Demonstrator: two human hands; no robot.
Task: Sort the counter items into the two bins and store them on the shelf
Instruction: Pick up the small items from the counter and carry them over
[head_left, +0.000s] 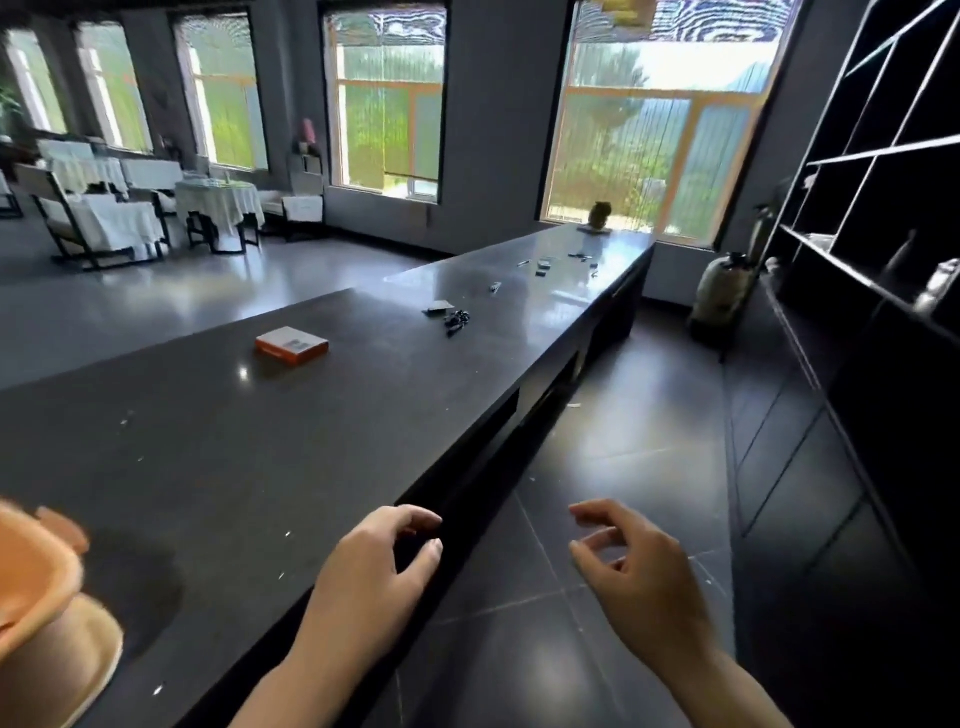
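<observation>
While both hands hang empty over the near end of a long dark counter (322, 447), a person stands in the aisle between it and a tall black shelf (883, 171). Left hand (371, 577) hovers at the counter's edge, fingers loosely curled and holding nothing; whether they touch the edge cannot be told. Right hand (636, 571) floats over the tiled floor (613, 457), apart from the counter, its fingers relaxed and slightly bent, thumb and forefinger set narrowly apart around nothing.

An orange bin (39, 587), blurred, sits at the lower left on the counter. Farther along lies an orange-and-white box (292, 345), flat and alone. Beyond it, a small grey card (438, 308) rests just beside a tangle of black clips (457, 319). More small items (543, 265), too small to identify, are scattered near the counter's far end, where a dark ornament (600, 215) stands before a window (660, 119). Cloth-draped tables (218, 200) fill the room at left.
</observation>
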